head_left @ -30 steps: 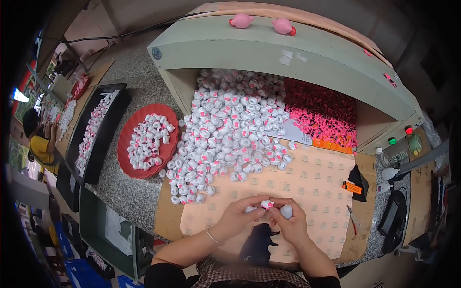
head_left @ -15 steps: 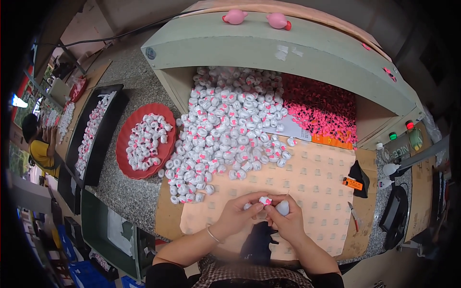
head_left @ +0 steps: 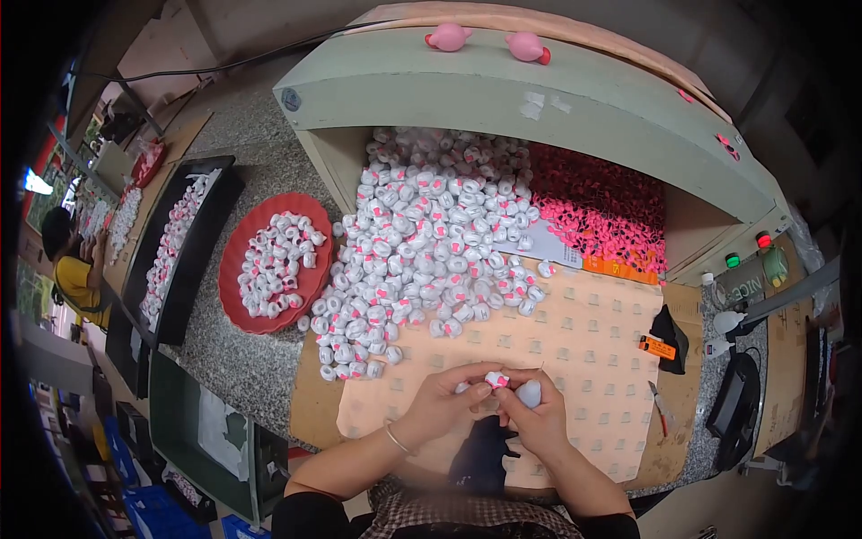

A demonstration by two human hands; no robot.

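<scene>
Assembly step: a small white-and-pink piece (head_left: 496, 379) is pinched between the fingertips of the left hand (head_left: 442, 406) and right hand (head_left: 537, 418) near the counter's front edge; careful seating is judged next.

Hands shifted slightly on the mat.
The small white-and-pink piece (head_left: 496, 379) is now pinched closer between left hand (head_left: 446, 404) and right hand (head_left: 537, 415); fingers are drawn tighter together.

small white piece (head_left: 496, 380) half hidden by fingers (head_left: 476, 393)
</scene>
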